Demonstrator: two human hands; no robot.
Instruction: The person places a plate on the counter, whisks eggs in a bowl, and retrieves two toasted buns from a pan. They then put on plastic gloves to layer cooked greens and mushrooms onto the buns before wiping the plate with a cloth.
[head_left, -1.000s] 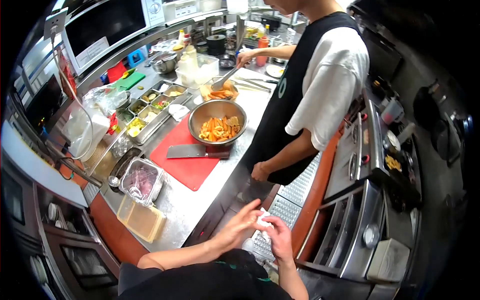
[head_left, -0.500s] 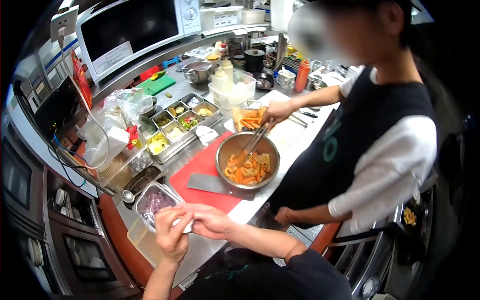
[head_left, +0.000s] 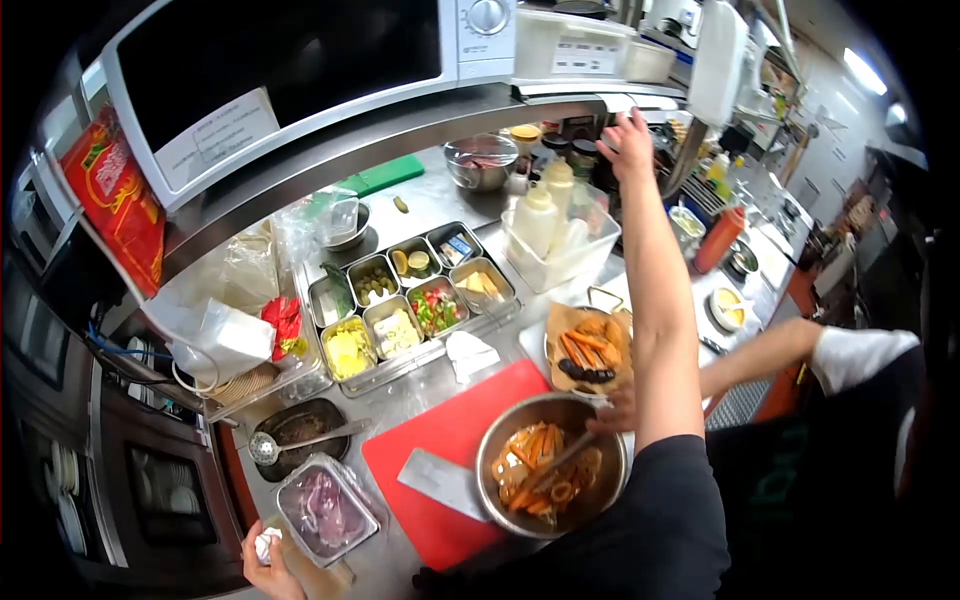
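The big metal shelf (head_left: 400,135) is up high, a clear tub (head_left: 362,520) is down low, and near the tub is a small white wad (head_left: 267,545), which looks light and soft like crumpled paper, so a gentle pinch on its sides should do. The right hand (head_left: 632,155) has its fingers spread by the shelf's edge, maybe touching nothing; the left hand (head_left: 265,575) has its fingers curled around the wad.
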